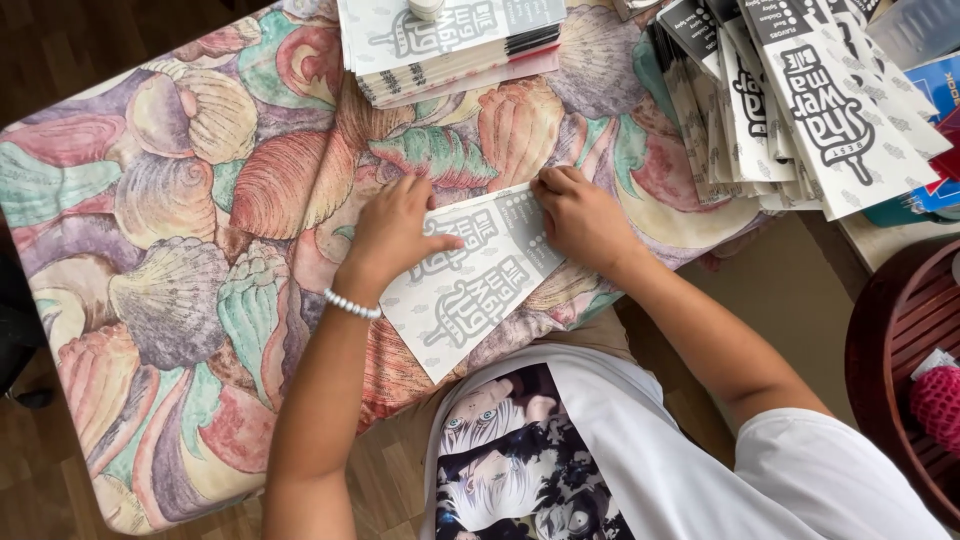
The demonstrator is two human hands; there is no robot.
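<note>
Head view: left hand (395, 232) lay flat, open, on printed paper bag (470, 275); right hand (580, 218) pinched bag's upper edge (shell-patterned tabletop (180, 200) beneath); bag stacks (800, 90) nearby.

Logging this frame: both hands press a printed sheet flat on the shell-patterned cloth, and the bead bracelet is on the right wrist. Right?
Not quite. The head view shows the bracelet on the left wrist. Both the left hand and right hand do press the sheet on the cloth.

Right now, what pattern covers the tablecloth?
Large pastel seashells on the tablecloth, clearest in the head view.
</note>
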